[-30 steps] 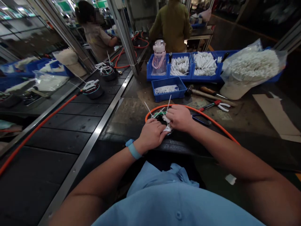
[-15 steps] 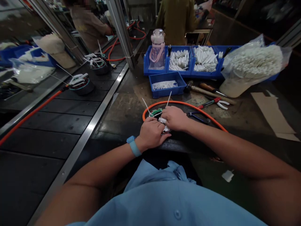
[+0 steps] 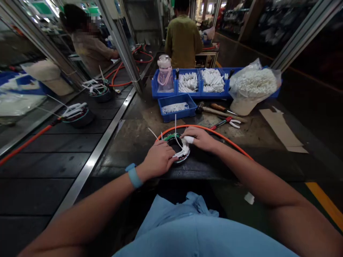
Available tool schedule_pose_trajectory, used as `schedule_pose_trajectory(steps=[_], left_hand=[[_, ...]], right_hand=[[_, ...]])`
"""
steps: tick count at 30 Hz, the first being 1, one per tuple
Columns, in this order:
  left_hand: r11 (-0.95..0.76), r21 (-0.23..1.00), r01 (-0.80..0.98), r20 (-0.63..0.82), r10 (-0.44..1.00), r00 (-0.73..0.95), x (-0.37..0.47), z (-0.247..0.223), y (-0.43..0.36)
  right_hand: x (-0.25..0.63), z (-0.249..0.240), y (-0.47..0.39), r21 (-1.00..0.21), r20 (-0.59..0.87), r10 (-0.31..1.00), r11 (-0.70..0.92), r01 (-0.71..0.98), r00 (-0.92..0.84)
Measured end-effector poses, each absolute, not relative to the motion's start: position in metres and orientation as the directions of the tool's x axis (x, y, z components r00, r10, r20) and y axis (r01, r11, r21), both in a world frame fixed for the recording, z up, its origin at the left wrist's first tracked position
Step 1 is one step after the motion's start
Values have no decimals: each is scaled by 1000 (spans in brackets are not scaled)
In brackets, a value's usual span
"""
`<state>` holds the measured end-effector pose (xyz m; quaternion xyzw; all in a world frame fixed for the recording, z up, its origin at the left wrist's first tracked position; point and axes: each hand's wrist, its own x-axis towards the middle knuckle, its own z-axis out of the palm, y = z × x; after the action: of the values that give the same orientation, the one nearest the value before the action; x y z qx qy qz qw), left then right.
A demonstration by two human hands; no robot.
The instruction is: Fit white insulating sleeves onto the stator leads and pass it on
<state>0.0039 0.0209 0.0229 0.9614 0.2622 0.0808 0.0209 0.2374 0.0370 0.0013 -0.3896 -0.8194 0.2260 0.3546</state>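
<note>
A ring-shaped motor stator [image 3: 171, 136], with green at its far rim and a dark hollow middle, lies on the bench in front of me. White-sleeved wires [image 3: 184, 151] are bunched along its near right side. My left hand [image 3: 160, 159] wraps round the stator's left side, its thumb on the near rim beside the wires. At the right rim, my right hand [image 3: 202, 138] has its fingers curled in at the top of the wire bunch; a white covering or sleeve shows at its thumb. A thin white cable tie [image 3: 175, 124] sticks up from the far rim.
An orange hose [image 3: 233, 142] curves behind the stator. Beyond stand a blue tray of cable ties [image 3: 177, 116], bins of white sleeves [image 3: 213, 93], a hammer [image 3: 214, 110] and red-handled pliers [image 3: 221, 123]. More stators [image 3: 80, 121] sit on the left conveyor. Two people work farther back.
The head view has tilted up. My hands have drawn apart, my right hand shifting to the stator's right rim, so its hollow middle and white-sleeved wires show more.
</note>
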Motion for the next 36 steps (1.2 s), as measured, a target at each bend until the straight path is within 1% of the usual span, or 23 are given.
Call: schedule_pose_trajectory(steps=[1,2,3,4,6,7,9,11,13,16,19,23,25,26,27,29,30,31,32,34,36], left_hand=[[-850,74,521,165,526,834,9,20,16],[-840,65,539,185,541,821,13,17,12],[-834,63,548,200,548,812,16,14,8],[-832,70,550,214,551,807,18,12,5],[-839,110,533,238,542,806,18,10,2],[-844,132,521,248,537,807,18,9,2],[-842,158,515,265,539,800,17,8,3],[-837,156,524,282,546,789,17,7,5],[-837,136,530,304,544,782,17,5,5],[-844,100,528,306,531,791,17,4,3],[-854,117,507,281,518,808,17,5,-1],[-850,162,501,338,525,781,17,4,-4],[-843,188,504,338,537,773,16,3,-4],[-845,201,496,333,535,776,16,3,-3],[-850,214,482,328,527,784,15,3,-3],[-863,225,453,331,505,797,14,6,-2],[-864,221,452,341,503,794,13,7,-2],[-859,215,464,353,512,783,12,8,-2],[-849,211,485,364,528,767,12,8,-3],[-825,216,523,373,564,737,11,7,-4],[-816,234,528,360,577,733,12,4,-4]], right_hand=[[254,2,42,-667,410,840,542,511,-356],[275,4,48,-675,424,878,470,568,-222],[298,7,55,-678,449,892,371,635,-42],[324,11,62,-683,481,862,255,684,158],[378,21,73,-689,525,704,21,725,478],[402,26,78,-681,541,617,-77,728,572],[442,35,85,-658,556,547,-170,734,625],[466,40,90,-604,566,555,-225,765,610],[477,43,94,-550,576,582,-245,799,575],[479,45,101,-527,599,597,-208,824,534],[476,52,100,-534,650,574,-121,837,498],[443,57,73,-529,723,548,48,847,420],[404,52,41,-508,763,549,182,842,342],[381,48,21,-515,791,533,318,796,299],[356,42,-2,-511,802,554,444,736,222],[310,29,-50,-512,775,631,607,607,23],[291,22,-73,-518,726,677,651,555,-116],[274,15,-93,-490,692,674,702,516,-259],[261,8,-111,-471,683,649,742,477,-334],[244,-4,-137,-446,685,605,789,422,-406],[235,-15,-151,-454,693,595,799,395,-406]])
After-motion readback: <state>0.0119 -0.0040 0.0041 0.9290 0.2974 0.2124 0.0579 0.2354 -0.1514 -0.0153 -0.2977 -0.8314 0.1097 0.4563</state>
